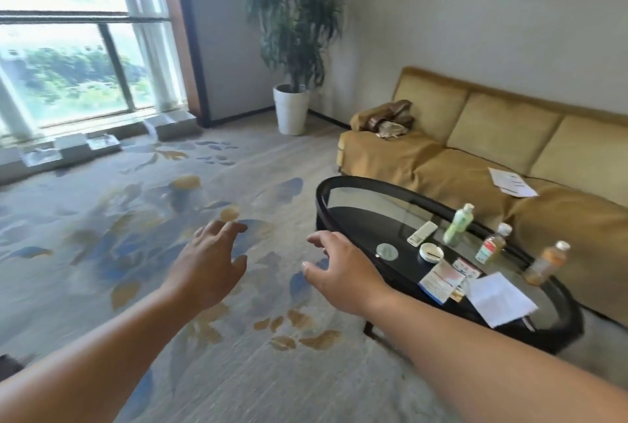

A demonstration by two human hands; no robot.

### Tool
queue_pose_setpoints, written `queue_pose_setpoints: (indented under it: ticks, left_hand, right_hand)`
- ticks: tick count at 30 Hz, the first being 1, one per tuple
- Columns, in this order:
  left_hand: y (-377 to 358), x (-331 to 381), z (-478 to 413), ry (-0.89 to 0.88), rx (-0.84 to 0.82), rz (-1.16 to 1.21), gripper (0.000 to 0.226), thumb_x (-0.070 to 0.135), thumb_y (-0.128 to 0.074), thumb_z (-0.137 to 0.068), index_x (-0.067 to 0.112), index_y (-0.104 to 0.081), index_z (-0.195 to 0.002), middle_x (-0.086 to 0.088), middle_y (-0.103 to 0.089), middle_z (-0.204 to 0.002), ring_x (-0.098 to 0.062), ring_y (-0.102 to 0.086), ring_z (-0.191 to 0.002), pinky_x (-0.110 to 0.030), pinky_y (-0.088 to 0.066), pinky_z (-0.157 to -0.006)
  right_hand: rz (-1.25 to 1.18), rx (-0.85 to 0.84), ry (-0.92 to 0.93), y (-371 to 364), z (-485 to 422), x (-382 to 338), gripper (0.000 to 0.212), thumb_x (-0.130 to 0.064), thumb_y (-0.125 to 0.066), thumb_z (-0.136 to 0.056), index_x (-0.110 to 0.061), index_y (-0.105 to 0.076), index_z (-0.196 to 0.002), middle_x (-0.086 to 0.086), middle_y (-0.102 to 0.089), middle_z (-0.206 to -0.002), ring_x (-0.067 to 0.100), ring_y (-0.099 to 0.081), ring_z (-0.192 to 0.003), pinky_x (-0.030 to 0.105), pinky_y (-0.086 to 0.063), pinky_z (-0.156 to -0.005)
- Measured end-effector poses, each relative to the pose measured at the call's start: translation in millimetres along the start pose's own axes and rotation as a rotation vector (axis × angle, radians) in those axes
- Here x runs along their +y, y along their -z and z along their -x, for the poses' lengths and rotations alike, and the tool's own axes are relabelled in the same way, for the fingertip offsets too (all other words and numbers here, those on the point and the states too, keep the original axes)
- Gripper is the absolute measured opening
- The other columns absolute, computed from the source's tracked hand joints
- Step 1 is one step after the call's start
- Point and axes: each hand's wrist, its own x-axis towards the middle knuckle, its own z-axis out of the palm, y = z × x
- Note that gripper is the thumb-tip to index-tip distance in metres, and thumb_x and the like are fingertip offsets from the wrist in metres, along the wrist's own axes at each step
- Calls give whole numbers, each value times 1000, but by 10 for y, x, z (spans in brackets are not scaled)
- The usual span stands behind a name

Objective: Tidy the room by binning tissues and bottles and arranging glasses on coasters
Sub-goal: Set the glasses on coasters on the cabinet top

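Bottles (458, 225) on table (343, 184), right of hands (339, 268) (both empty).

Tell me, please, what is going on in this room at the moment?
A person reaches forward with both hands empty: the left hand over the carpet, the right hand by the end of the glass coffee table. Neither touches anything. On the table stand a green bottle, a red-labelled bottle and an orange bottle, beside a remote, a small white dish and what looks like a round coaster.
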Motion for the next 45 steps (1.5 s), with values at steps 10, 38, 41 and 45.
queue_pose_setpoints:
  ticks: [10,38,41,45]
  left_hand:
    - [-818,685,-1489,-256,-167,20,52,31,-56,-91,26,-39,-139,-3,-44,-141,-24,-38,-133,-37,-34,-107]
    - [-3552,2087,-5091,-449,-606,22,52,27,-53,-91,25,-36,-140,-3,-45,-138,-23,-40,-128,-35,-38,-103]
    - [-3879,2081,-5214,-440,-691,15,53,27,-53,-91,26,-35,-141,-3,-46,-137,-22,-40,-128,-35,-38,-103]
    - [-4288,2035,-5264,-432,-777,-9,53,26,-53,-90,26,-36,-140,-3,-47,-135,-23,-40,-127,-35,-39,-103]
  right_hand:
    - [13,155,-241,410,-646,1043,45,-39,-55,-89,-28,-48,-133,-9,-48,-131,8,-49,-119,24,-42,-94]
    - [-69,188,-735,1162,-3123,4091,46,-34,-63,-88,-25,-51,-131,-10,-48,-137,6,-48,-124,21,-39,-90]
    - [-109,173,-803,1013,-3234,4332,46,-33,-64,-88,-26,-51,-132,-9,-51,-135,7,-49,-122,23,-40,-94]
    - [-141,140,-870,811,-3310,4654,46,-31,-63,-87,-26,-51,-131,-9,-52,-134,9,-50,-120,27,-42,-97]
